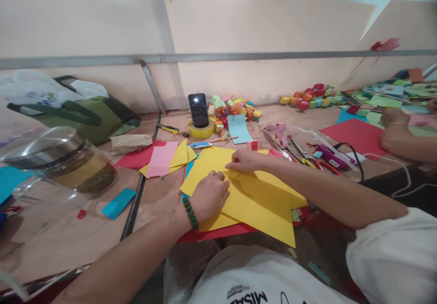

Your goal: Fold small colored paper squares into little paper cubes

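A stack of yellow paper sheets (259, 199) lies on the table in front of me, over red and blue sheets. My left hand (209, 195), with a green bead bracelet and a ring, rests on the yellow paper with its fingers curled and pressed down. My right hand (245, 160) reaches across the top sheet, fingers pinched together on a fold of the yellow paper near its far edge.
A glass pot of tea (61, 165) stands at left, a green bag (78, 113) behind it. A phone (198, 109) leans on a tape roll. Folded paper cubes (235, 107), scissors, a purple glue gun (329, 154) and another person's arm (403, 135) fill the right.
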`<state>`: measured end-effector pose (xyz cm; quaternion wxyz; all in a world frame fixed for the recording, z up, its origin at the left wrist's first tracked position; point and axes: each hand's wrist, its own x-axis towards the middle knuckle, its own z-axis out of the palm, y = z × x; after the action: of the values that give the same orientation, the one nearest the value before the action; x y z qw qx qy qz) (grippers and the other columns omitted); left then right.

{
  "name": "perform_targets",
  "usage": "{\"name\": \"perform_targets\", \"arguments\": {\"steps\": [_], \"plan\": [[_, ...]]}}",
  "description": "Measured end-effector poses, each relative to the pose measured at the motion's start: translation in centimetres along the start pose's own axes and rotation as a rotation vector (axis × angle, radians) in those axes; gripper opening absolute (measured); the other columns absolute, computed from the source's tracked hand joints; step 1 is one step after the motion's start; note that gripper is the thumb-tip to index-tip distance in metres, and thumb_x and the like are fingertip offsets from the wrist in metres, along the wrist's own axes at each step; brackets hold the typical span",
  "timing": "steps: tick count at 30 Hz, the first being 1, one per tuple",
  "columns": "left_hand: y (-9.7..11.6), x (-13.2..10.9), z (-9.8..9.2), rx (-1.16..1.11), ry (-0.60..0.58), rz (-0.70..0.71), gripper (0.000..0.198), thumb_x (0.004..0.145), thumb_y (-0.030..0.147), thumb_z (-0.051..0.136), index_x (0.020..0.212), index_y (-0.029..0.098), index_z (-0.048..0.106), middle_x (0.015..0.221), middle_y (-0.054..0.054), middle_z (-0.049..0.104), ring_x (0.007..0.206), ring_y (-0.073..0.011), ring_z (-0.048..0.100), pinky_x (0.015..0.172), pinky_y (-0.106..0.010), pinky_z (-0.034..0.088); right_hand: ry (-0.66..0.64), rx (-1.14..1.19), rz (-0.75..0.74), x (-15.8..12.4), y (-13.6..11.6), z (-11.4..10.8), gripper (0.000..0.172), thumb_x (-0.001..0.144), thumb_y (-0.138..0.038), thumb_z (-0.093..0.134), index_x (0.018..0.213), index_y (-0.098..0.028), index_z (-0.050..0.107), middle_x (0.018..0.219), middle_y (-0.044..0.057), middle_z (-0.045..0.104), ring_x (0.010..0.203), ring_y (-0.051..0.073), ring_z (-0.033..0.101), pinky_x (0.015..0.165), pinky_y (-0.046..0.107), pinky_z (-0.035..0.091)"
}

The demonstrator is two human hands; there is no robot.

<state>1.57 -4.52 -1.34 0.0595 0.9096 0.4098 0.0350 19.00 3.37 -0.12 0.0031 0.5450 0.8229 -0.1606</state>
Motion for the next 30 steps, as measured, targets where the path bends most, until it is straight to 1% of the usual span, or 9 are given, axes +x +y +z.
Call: {"name": "perform_targets", "arguments": {"steps": [2,7,11,14,19,23,26,28,30], "plan": [[0.0,0.0,-0.1,0.006,-0.01,0.014,0.021,0.088,0.02,0.05,0.084,0.015,0.069,0.099,-0.013,0.064,0.094,-0.0245,0.057,0.089,-0.039,0.047,-0.023,-0.049,0.047,0.4,-0.5,-0.3,0.038,0.076,-0.051,0.065,0.059,-0.017,0.063,0.063,0.007,0.065,0.058,0.018,0.057,0.048,0.026,0.033],[0.1,0.0,-0.6,0.008,-0.059,0.0,0.022,0.089,0.021,0.049,0.087,0.014,0.07,0.103,-0.014,0.064,0.098,-0.0254,0.057,0.09,-0.039,0.046,-0.078,-0.049,0.081,0.9,-0.7,-0.5,0.04,0.066,-0.056,0.069,0.053,-0.018,0.062,0.059,0.006,0.063,0.056,0.017,0.057,0.047,0.025,0.033],[0.1,0.0,-0.6,0.013,-0.055,-0.002,0.022,0.089,0.022,0.05,0.09,0.014,0.07,0.103,-0.014,0.064,0.097,-0.0261,0.056,0.089,-0.039,0.047,-0.091,0.026,0.088,1.3,0.0,-0.7,0.036,0.064,-0.047,0.073,0.047,-0.018,0.06,0.054,0.006,0.063,0.056,0.018,0.059,0.05,0.027,0.038],[0.1,-0.1,-0.4,0.016,-0.045,0.007,0.022,0.089,0.022,0.049,0.09,0.014,0.07,0.1,-0.013,0.064,0.095,-0.0258,0.056,0.087,-0.039,0.047,-0.127,0.114,0.106,1.4,0.9,-0.8,0.035,0.068,-0.038,0.072,0.043,-0.018,0.058,0.051,0.005,0.063,0.053,0.016,0.058,0.049,0.025,0.039],[-0.1,0.0,-0.1,0.019,-0.044,0.01,0.023,0.089,0.021,0.048,0.089,0.013,0.07,0.099,-0.013,0.064,0.095,-0.0251,0.055,0.086,-0.038,0.047,-0.144,0.21,0.172,0.9,1.6,-0.8,0.025,0.074,-0.032,0.069,0.055,-0.016,0.062,0.057,0.005,0.068,0.053,0.013,0.062,0.049,0.02,0.044],[-0.2,0.0,0.0,0.029,-0.06,0.022,0.024,0.09,0.022,0.047,0.091,0.013,0.069,0.1,-0.013,0.063,0.097,-0.0257,0.054,0.087,-0.038,0.046,-0.165,0.202,0.209,0.7,1.4,-1.0,0.022,0.075,-0.03,0.069,0.061,-0.014,0.065,0.06,0.005,0.069,0.056,0.013,0.064,0.05,0.018,0.045],[-0.1,-0.1,-0.2,0.033,-0.058,0.021,0.024,0.09,0.022,0.047,0.091,0.013,0.069,0.099,-0.013,0.063,0.099,-0.026,0.054,0.087,-0.037,0.047,-0.15,0.149,0.217,0.7,0.9,-1.5,0.023,0.074,-0.03,0.07,0.059,-0.013,0.067,0.058,0.006,0.068,0.061,0.016,0.066,0.052,0.019,0.045],[0.0,-0.2,-0.3,0.029,-0.06,0.011,0.024,0.09,0.021,0.047,0.091,0.013,0.07,0.1,-0.013,0.063,0.098,-0.0255,0.054,0.086,-0.037,0.047,-0.111,0.108,0.209,0.6,0.2,-1.9,0.019,0.071,-0.028,0.072,0.06,-0.014,0.068,0.061,0.007,0.07,0.068,0.02,0.068,0.055,0.021,0.046],[0.1,-0.3,-0.4,0.023,-0.054,0.001,0.025,0.09,0.021,0.046,0.09,0.013,0.07,0.102,-0.013,0.063,0.098,-0.0248,0.055,0.087,-0.037,0.048,-0.078,0.091,0.185,0.4,-0.8,-2.1,0.012,0.07,-0.027,0.073,0.068,-0.015,0.071,0.067,0.006,0.072,0.074,0.02,0.069,0.058,0.021,0.046]]}}
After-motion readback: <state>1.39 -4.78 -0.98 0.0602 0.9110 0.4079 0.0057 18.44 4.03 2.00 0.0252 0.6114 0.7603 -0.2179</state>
